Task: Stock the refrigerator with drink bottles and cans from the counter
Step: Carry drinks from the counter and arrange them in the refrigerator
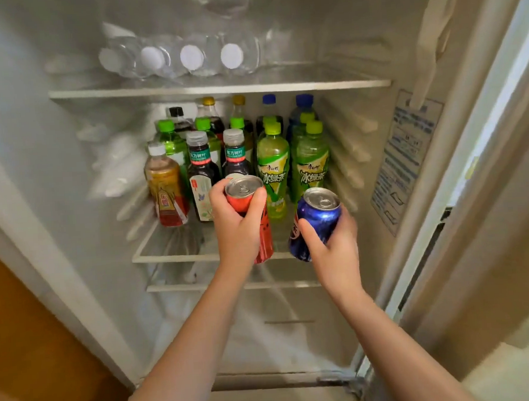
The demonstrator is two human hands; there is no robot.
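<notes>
Two bare forearms are extended from the lower edge of the head view into the open refrigerator (36, 136).

Left hand (238, 223): fingers and thumb wrapped round 1 red can (244, 189), held top up at the front edge of the middle shelf (173, 256).

Right hand (333, 236): closed round 1 blue can (315, 220), top up and tilted slightly to the right, held just beside the red can. Whether either can touches the shelf cannot be told.

Middle shelf, bottles standing upright:
- 2 green tea bottles (273, 156) with green caps in the front row, directly behind the cans; about 5 more green caps are counted further back.
- 2 dark tea bottles (200, 167) with clear caps.
- 1 amber tea bottle (163, 188) with a white cap, at the front left.
- 2 yellow-capped bottles (209, 102), 2 blue-capped bottles (304, 101) and 1 black-capped bottle (175, 112) in the back row.

Upper shelf (219, 90): 4 clear water bottles (191, 57) laid on their sides, white caps facing outward.

Right inner wall: 1 printed label (406, 160); its text is too small to read.
</notes>
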